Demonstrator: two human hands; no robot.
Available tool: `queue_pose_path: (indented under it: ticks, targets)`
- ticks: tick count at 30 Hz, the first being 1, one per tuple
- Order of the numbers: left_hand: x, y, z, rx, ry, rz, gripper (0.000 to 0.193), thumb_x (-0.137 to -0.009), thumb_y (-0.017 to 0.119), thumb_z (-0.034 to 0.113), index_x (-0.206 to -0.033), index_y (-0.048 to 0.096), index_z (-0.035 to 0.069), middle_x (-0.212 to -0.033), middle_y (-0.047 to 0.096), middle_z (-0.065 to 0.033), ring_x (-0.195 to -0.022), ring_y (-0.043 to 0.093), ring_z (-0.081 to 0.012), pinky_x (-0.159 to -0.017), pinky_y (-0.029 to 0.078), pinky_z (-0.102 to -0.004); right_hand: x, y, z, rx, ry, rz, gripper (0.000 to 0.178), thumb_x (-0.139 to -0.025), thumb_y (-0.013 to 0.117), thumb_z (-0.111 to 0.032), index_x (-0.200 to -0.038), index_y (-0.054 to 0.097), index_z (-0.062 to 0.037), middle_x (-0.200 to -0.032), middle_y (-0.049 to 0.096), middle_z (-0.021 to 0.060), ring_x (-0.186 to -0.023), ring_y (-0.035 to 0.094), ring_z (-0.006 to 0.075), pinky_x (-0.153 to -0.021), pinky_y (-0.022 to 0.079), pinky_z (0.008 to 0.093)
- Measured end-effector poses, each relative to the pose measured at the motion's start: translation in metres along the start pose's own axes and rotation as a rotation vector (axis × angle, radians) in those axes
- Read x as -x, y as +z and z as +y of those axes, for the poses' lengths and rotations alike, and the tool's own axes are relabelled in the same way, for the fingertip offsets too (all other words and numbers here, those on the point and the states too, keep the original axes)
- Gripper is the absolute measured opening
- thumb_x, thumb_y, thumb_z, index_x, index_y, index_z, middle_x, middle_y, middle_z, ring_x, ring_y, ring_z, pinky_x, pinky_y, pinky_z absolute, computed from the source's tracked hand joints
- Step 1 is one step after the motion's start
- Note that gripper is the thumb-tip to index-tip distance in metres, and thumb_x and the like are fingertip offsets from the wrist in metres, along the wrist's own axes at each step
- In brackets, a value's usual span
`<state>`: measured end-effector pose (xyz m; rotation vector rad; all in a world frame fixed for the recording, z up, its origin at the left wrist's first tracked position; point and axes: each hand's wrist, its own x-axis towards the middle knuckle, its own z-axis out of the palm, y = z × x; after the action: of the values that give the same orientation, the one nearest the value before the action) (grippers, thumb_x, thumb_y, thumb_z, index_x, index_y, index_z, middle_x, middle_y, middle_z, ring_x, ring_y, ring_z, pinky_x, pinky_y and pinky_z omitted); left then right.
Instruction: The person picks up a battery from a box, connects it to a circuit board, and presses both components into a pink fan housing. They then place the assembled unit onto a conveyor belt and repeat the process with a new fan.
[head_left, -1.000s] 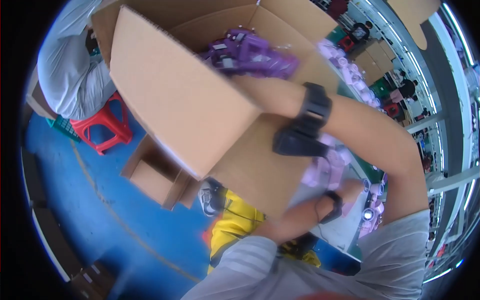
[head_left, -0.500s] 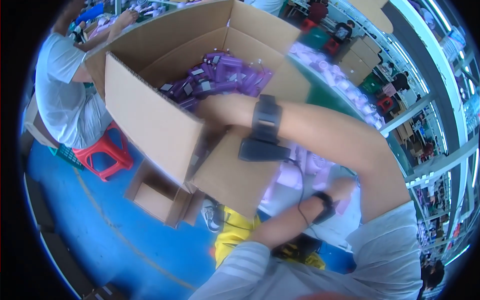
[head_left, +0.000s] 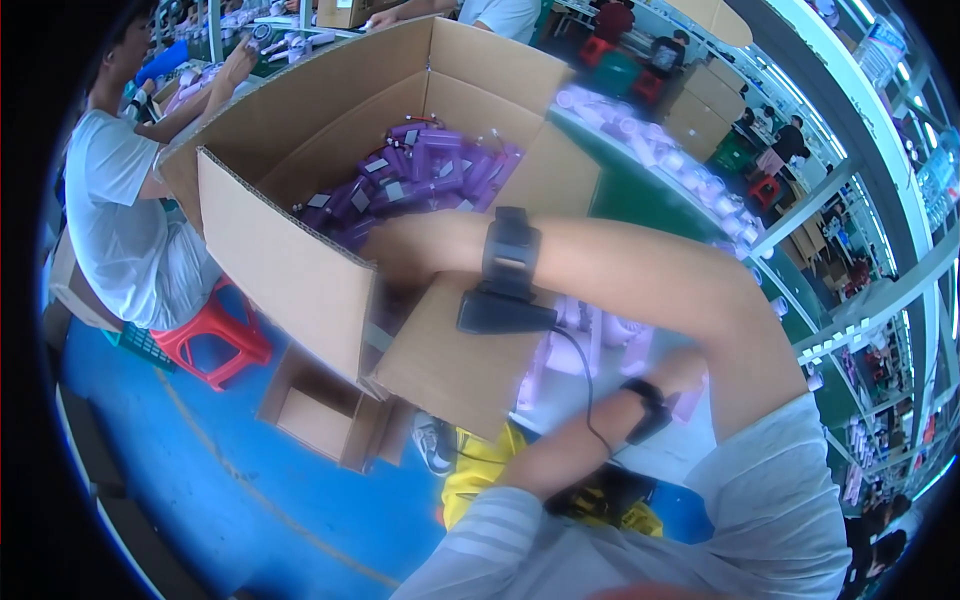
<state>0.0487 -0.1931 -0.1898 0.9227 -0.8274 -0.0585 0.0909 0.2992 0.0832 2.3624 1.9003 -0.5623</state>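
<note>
My right hand (head_left: 395, 248) reaches over the near side of a big open cardboard box (head_left: 285, 262). Its fingers are hidden behind the box wall and blurred, so their grip does not show. Purple-wrapped battery packs (head_left: 437, 158) with white labels and thin wires lie heaped in the box, just beyond that hand. Lower down, partly behind my right arm, my left hand (head_left: 683, 370) is at a light-purple plastic part (head_left: 688, 402) over the pale worktop. Its fingers are smeared, and whether it grips the part is unclear. Black straps circle both wrists.
More light-purple plastic parts (head_left: 570, 350) lie on the worktop (head_left: 665, 445) under my right arm. Others line the green bench (head_left: 640, 195). A smaller open carton (head_left: 315, 415) stands on the blue floor. At left a co-worker (head_left: 125, 215) sits on a red stool (head_left: 215, 345).
The view has shifted slightly, so the box and my right arm appear further left and lower. My right hand stays at the box's near side; my left hand stays by the light-purple part.
</note>
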Motion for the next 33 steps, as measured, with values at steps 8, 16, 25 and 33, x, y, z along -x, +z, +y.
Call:
queue_pose_path:
  ticks: [8, 16, 25, 33]
  targets:
    - [-0.004, -0.001, 0.123, -0.273, -0.098, -0.086, 0.021, -0.073, 0.064, 0.004, -0.094, 0.067, 0.002, -0.095, 0.066, -0.0200, -0.092, 0.064, -0.0370, -0.079, 0.050, -0.0458, 0.037, -0.003, 0.014, 0.124, -0.042, 0.068, 0.027, -0.083, 0.061, -0.016, -0.107, 0.068, -0.0065, -0.105, 0.068, 0.0149, -0.098, 0.065, 0.0347, -0.081, 0.054, 0.0438]
    - [-0.010, -0.004, 0.138, -0.429, -0.138, -0.192, 0.021, -0.075, 0.062, 0.004, -0.096, 0.067, 0.001, -0.097, 0.066, -0.0209, -0.094, 0.064, -0.0369, -0.081, 0.050, -0.0461, 0.026, 0.006, 0.029, -0.066, 0.056, 0.069, 0.029, -0.081, 0.066, -0.015, -0.108, 0.068, -0.0038, -0.104, 0.069, 0.0169, -0.097, 0.065, 0.0329, -0.082, 0.052, 0.0418]
    - [-0.009, -0.007, 0.142, -0.197, -0.277, -0.159, 0.025, -0.074, 0.064, 0.004, -0.099, 0.066, 0.001, -0.098, 0.066, -0.0213, -0.094, 0.063, -0.0368, -0.081, 0.050, -0.0459, 0.004, 0.020, 0.034, -0.187, 0.037, -0.028, 0.034, -0.077, 0.070, -0.019, -0.110, 0.070, -0.0115, -0.106, 0.070, 0.0135, -0.101, 0.066, 0.0328, -0.083, 0.054, 0.0409]
    - [-0.008, -0.003, 0.113, -0.388, -0.030, -0.120, 0.021, -0.071, 0.068, 0.007, -0.092, 0.068, 0.003, -0.092, 0.066, -0.0192, -0.090, 0.064, -0.0362, -0.078, 0.050, -0.0457, 0.006, 0.008, 0.026, -0.263, -0.004, -0.041, 0.038, -0.069, 0.076, -0.020, -0.107, 0.072, -0.0124, -0.104, 0.070, 0.0127, -0.101, 0.066, 0.0308, -0.085, 0.053, 0.0398]
